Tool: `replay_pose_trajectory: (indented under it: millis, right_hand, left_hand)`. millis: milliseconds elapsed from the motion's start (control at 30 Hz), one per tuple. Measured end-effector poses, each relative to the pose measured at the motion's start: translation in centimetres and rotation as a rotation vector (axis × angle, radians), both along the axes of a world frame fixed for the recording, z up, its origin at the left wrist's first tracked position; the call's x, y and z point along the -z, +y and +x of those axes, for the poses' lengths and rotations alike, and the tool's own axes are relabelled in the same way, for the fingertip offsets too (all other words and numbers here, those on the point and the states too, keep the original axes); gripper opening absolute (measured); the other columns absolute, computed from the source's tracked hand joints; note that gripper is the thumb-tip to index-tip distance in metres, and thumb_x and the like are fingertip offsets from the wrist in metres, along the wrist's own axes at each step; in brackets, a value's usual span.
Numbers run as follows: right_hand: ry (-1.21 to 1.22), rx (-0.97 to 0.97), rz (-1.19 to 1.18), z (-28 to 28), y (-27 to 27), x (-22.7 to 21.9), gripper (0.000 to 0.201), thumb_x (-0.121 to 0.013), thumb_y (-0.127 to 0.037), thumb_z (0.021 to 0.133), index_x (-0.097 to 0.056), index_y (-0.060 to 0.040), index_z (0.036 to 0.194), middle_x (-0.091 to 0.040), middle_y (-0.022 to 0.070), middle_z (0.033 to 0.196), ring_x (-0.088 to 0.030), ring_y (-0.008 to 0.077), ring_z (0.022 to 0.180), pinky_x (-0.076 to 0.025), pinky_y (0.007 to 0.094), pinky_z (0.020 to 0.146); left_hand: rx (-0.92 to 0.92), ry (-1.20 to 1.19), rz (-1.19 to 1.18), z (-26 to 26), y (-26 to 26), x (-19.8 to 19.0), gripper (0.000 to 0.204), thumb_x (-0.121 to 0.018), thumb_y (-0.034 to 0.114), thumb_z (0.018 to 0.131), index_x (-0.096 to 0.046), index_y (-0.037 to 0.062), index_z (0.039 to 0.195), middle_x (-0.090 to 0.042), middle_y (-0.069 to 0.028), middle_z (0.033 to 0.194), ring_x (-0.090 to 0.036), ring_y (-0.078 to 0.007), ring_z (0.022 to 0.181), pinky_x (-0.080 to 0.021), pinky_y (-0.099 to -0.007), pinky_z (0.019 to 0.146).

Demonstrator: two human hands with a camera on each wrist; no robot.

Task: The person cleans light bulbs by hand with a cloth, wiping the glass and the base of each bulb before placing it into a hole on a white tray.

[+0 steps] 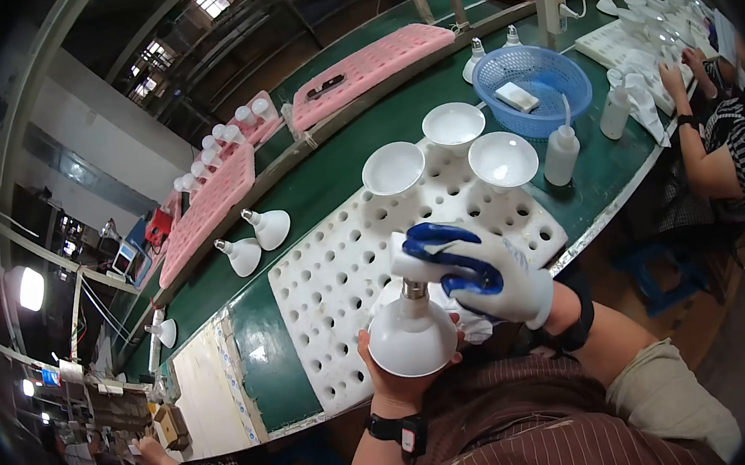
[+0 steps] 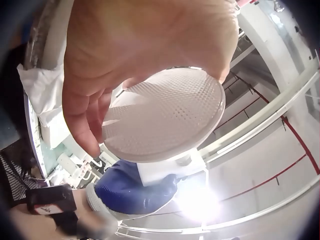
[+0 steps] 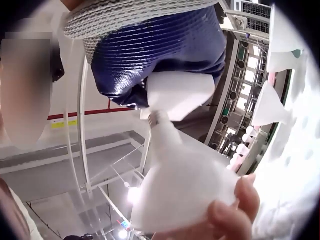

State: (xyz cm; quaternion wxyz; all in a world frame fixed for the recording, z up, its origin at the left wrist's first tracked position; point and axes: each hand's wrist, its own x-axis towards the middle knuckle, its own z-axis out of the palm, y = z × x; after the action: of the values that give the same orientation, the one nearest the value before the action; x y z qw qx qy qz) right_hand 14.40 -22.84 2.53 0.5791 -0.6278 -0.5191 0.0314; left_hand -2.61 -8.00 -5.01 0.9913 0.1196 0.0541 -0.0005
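Observation:
My bare left hand (image 1: pixel 389 385) grips a white reflector bulb (image 1: pixel 412 341) round its wide rim, with the metal screw base upward in the head view. Its textured front lens (image 2: pixel 165 115) faces the left wrist camera. In a white glove with blue coating, my right hand (image 1: pixel 493 275) pinches a white block (image 3: pixel 180 95) right at the bulb's screw base (image 3: pixel 156 118). The block covers the tip of the base. Below the gloved hand, a white cloth (image 1: pixel 476 326) lies partly hidden.
A white foam board (image 1: pixel 332 281) full of holes lies in front, with three white reflector cups (image 1: pixel 393 169) on its far side. Beyond it stand a blue basket (image 1: pixel 573 79) and a squeeze bottle (image 1: pixel 562 159). Two bulbs (image 1: pixel 269 229) lie left on the green table (image 1: pixel 263 351).

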Motion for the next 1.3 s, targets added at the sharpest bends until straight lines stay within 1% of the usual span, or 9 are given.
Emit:
replay_pose_trajectory:
  millis: [233, 333, 533, 733, 867, 1033, 1100, 1200, 1300]
  right_hand:
    - [-0.536, 0.414, -0.432, 4.7, 2.1, 5.9, 0.057, -0.066, -0.030, 0.081, -0.052, -0.0125, 0.133, -0.049, 0.0156, 0.136, -0.048, 0.0328, 0.124, -0.037, 0.0448, 0.104]
    - [-0.524, 0.243, -0.412, 1.9, 2.9, 3.9, 0.063, -0.064, -0.041, 0.083, -0.047, -0.0139, 0.137, -0.045, 0.0148, 0.141, -0.039, 0.0343, 0.132, -0.027, 0.0471, 0.111]
    - [-0.688, -0.143, -0.707, -1.8, 6.3, 8.7, 0.049, -0.065, -0.037, 0.081, -0.058, -0.0178, 0.126, -0.056, 0.0122, 0.118, -0.053, 0.0307, 0.111, -0.040, 0.0447, 0.096]
    - [-0.143, 0.078, -0.255, -2.3, 5.0, 3.8, 0.052, -0.073, -0.012, 0.061, -0.063, -0.0034, 0.111, -0.062, 0.0133, 0.105, -0.055, 0.0358, 0.100, -0.043, 0.0456, 0.089]
    - [-0.725, -0.112, -0.165, -5.2, 5.1, -1.0, 0.053, -0.073, -0.024, 0.060, -0.063, -0.0044, 0.108, -0.060, 0.0166, 0.109, -0.054, 0.0385, 0.101, -0.042, 0.0508, 0.088]
    - [-0.315, -0.011, -0.269, -2.2, 4.0, 4.7, 0.039, -0.068, -0.021, 0.075, -0.062, -0.0015, 0.108, -0.062, 0.0182, 0.103, -0.059, 0.0368, 0.093, -0.046, 0.0441, 0.082]
    - [-0.010, 0.067, -0.270, -0.3, 3.4, 9.5, 0.027, -0.058, -0.017, 0.091, -0.059, -0.0005, 0.113, -0.063, 0.0178, 0.107, -0.059, 0.0348, 0.096, -0.046, 0.0430, 0.086]
    - [0.406, 0.017, -0.294, 3.0, 3.2, 12.6, 0.032, -0.056, -0.019, 0.093, -0.057, 0.0009, 0.118, -0.062, 0.0175, 0.113, -0.058, 0.0309, 0.106, -0.043, 0.0379, 0.095]
    - [0.241, 0.148, -0.106, 0.2, 2.9, 6.0, 0.038, -0.054, -0.019, 0.091, -0.055, 0.0005, 0.124, -0.058, 0.0191, 0.122, -0.055, 0.0316, 0.114, -0.041, 0.0396, 0.099]
  left_hand:
    - [-0.101, -0.045, -0.013, -2.3, 2.8, -0.3, 0.106, -0.048, 0.080, 0.074, -0.023, 0.0076, 0.148, -0.035, -0.0360, 0.137, -0.048, -0.0527, 0.116, -0.050, -0.0652, 0.084]
    - [-0.294, -0.086, 0.115, -5.1, 6.0, -0.1, 0.106, -0.049, 0.080, 0.074, -0.023, 0.0082, 0.148, -0.032, -0.0351, 0.140, -0.045, -0.0524, 0.120, -0.047, -0.0683, 0.087]
    - [-0.582, 0.072, 0.296, -9.0, 7.9, -0.5, 0.096, -0.053, 0.076, 0.074, -0.034, 0.0123, 0.144, -0.038, -0.0288, 0.138, -0.043, -0.0490, 0.123, -0.044, -0.0664, 0.090]
    - [-0.548, 0.256, 0.430, -10.2, 7.9, 0.6, 0.061, -0.050, 0.045, 0.094, -0.036, 0.0089, 0.142, -0.045, -0.0130, 0.140, -0.051, -0.0327, 0.122, -0.049, -0.0514, 0.095]
    - [-0.368, 0.172, 0.637, -6.3, 3.8, 2.1, 0.078, -0.056, 0.044, 0.093, -0.016, 0.0126, 0.152, -0.037, -0.0118, 0.146, -0.044, -0.0233, 0.129, -0.044, -0.0393, 0.100]
    - [-0.374, 0.167, 0.997, -4.7, 1.8, -3.6, 0.106, -0.074, 0.039, 0.074, -0.010, 0.0119, 0.154, -0.026, -0.0106, 0.150, -0.030, -0.0269, 0.136, -0.030, -0.0391, 0.109]
    - [-0.415, 0.176, 1.729, -5.1, 1.9, -5.2, 0.111, -0.079, 0.038, 0.067, -0.014, 0.0110, 0.153, -0.029, -0.0141, 0.145, -0.033, -0.0286, 0.132, -0.035, -0.0424, 0.105]
    - [-0.633, 0.070, 2.040, -4.5, 1.0, -4.4, 0.112, -0.081, 0.035, 0.063, -0.017, 0.0107, 0.152, -0.032, -0.0168, 0.139, -0.036, -0.0291, 0.129, -0.040, -0.0432, 0.101]
    - [-0.564, 0.295, 1.523, -3.9, 0.7, -3.2, 0.102, -0.078, 0.027, 0.070, -0.018, 0.0102, 0.152, -0.035, -0.0183, 0.138, -0.042, -0.0318, 0.123, -0.043, -0.0425, 0.097]
